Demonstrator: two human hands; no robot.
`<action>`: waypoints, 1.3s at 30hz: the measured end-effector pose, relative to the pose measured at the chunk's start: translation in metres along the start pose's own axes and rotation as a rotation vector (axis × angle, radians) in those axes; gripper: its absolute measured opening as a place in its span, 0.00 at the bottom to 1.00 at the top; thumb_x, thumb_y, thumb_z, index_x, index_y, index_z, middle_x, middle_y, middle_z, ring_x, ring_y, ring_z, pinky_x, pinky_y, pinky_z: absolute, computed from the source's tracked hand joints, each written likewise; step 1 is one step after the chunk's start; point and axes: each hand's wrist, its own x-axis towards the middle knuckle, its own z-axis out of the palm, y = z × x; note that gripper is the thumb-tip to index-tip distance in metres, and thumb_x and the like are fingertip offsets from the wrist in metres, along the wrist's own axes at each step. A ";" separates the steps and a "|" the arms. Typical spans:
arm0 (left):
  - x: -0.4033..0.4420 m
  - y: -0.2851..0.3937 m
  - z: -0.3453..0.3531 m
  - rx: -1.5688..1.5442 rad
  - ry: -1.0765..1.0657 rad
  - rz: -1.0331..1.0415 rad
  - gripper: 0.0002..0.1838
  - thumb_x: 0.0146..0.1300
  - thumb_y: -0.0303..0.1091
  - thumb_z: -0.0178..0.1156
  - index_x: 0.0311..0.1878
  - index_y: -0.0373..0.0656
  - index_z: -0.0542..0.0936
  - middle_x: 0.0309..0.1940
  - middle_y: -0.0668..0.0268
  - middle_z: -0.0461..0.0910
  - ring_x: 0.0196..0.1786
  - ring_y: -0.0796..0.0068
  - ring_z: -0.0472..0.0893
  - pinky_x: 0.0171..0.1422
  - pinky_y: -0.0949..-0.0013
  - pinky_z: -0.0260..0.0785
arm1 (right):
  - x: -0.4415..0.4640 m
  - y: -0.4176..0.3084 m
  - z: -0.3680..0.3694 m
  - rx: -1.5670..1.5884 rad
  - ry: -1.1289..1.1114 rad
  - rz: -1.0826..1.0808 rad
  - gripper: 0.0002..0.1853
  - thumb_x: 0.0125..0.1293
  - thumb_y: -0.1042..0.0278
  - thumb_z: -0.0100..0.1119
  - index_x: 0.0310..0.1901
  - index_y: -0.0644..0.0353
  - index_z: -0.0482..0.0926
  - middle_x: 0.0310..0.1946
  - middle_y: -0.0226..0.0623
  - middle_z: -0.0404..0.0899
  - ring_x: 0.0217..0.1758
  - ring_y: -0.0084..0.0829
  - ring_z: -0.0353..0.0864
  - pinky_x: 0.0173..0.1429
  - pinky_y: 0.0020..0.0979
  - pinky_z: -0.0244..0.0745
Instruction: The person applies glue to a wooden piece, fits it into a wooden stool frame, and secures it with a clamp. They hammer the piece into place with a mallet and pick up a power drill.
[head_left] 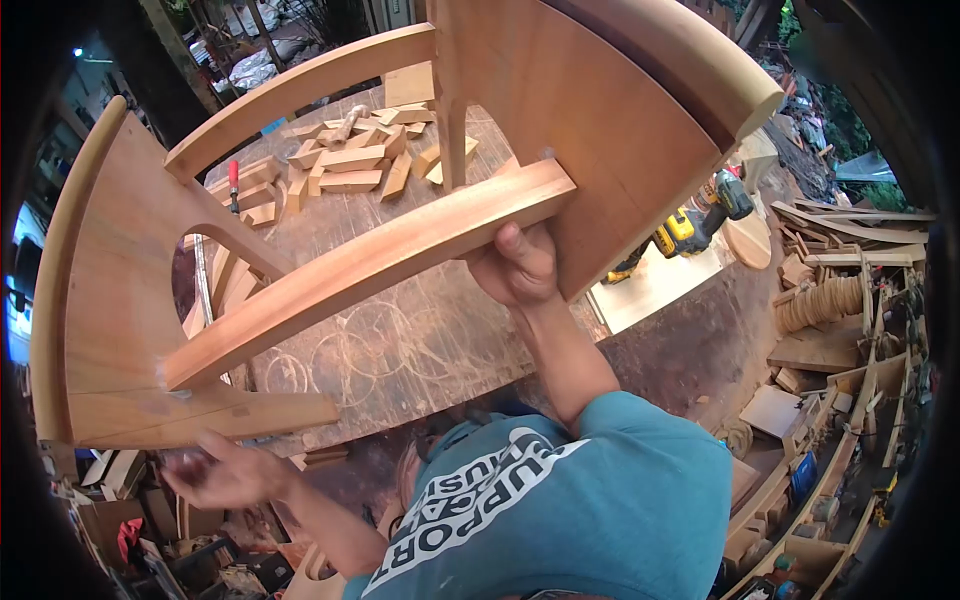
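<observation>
A wooden frame fills the upper view, with a left side panel, a right side panel and a slightly curved rail joining them. My right hand holds the rail from below at its right end, thumb in front, close to the right panel; its other fingers are partly hidden. Below the left panel's lower arm, my left hand is palm up with its fingers apart, holding nothing. Whether its fingertips touch the wood, I cannot tell. Another curved rail spans the frame's far side.
Under the frame is a worktable with a pile of cut wood blocks. A red-handled clamp lies left of them. A yellow drill sits at the right near a pale board. Wood scraps crowd the far right.
</observation>
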 end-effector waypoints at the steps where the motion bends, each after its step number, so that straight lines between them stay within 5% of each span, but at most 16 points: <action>1: -0.030 -0.016 -0.022 -0.095 -0.150 -0.140 0.19 0.67 0.33 0.62 0.55 0.28 0.74 0.40 0.56 0.80 0.42 0.66 0.79 0.56 0.67 0.73 | -0.004 0.001 -0.008 -0.013 0.024 -0.037 0.29 0.68 0.64 0.64 0.67 0.53 0.64 0.61 0.41 0.72 0.65 0.38 0.73 0.69 0.47 0.71; 4: -0.062 0.045 -0.043 -0.533 -0.528 -0.763 0.23 0.69 0.38 0.56 0.59 0.30 0.71 0.42 0.55 0.80 0.45 0.66 0.79 0.55 0.66 0.74 | 0.000 -0.002 0.002 0.016 -0.093 -0.037 0.28 0.69 0.60 0.63 0.68 0.50 0.65 0.62 0.44 0.71 0.66 0.41 0.71 0.72 0.48 0.67; 5: -0.051 0.052 -0.034 -0.372 -0.737 -0.985 0.24 0.73 0.40 0.53 0.64 0.31 0.68 0.50 0.54 0.78 0.50 0.65 0.80 0.55 0.64 0.74 | 0.000 -0.003 -0.001 0.025 -0.110 0.003 0.29 0.69 0.58 0.61 0.69 0.49 0.65 0.64 0.46 0.69 0.68 0.43 0.69 0.74 0.49 0.64; 6: -0.047 0.044 -0.018 -0.782 -0.691 -1.274 0.26 0.76 0.40 0.48 0.69 0.33 0.62 0.56 0.55 0.75 0.54 0.62 0.79 0.57 0.61 0.75 | 0.000 -0.004 -0.004 0.034 -0.126 0.044 0.29 0.70 0.56 0.60 0.70 0.49 0.65 0.66 0.47 0.68 0.71 0.45 0.68 0.77 0.50 0.61; 8: -0.034 0.030 0.009 -0.949 -0.591 -1.226 0.23 0.79 0.37 0.44 0.70 0.37 0.61 0.58 0.55 0.74 0.56 0.60 0.78 0.59 0.58 0.75 | -0.004 -0.003 -0.011 0.055 -0.082 0.089 0.30 0.70 0.54 0.60 0.69 0.54 0.67 0.70 0.47 0.66 0.77 0.43 0.60 0.80 0.51 0.55; 13: -0.010 0.006 0.023 -1.220 -0.646 -1.239 0.20 0.79 0.41 0.43 0.66 0.39 0.65 0.56 0.56 0.77 0.53 0.60 0.81 0.58 0.54 0.76 | 0.000 -0.006 0.000 0.069 -0.129 0.109 0.28 0.70 0.57 0.60 0.69 0.53 0.68 0.68 0.41 0.70 0.75 0.39 0.63 0.79 0.51 0.57; 20: -0.013 -0.007 0.031 -1.339 -0.708 -1.125 0.19 0.79 0.43 0.45 0.61 0.40 0.68 0.52 0.59 0.78 0.40 0.68 0.81 0.57 0.54 0.77 | 0.002 -0.008 0.011 0.022 -0.129 0.084 0.27 0.71 0.58 0.59 0.70 0.41 0.67 0.65 0.30 0.74 0.72 0.35 0.69 0.78 0.50 0.60; 39: -0.009 0.001 0.029 -1.130 -0.674 -1.242 0.18 0.78 0.46 0.46 0.59 0.44 0.70 0.52 0.61 0.81 0.19 0.86 0.62 0.52 0.63 0.76 | 0.002 -0.006 0.007 0.029 -0.098 0.081 0.26 0.70 0.57 0.60 0.68 0.46 0.70 0.64 0.32 0.75 0.70 0.35 0.70 0.76 0.50 0.61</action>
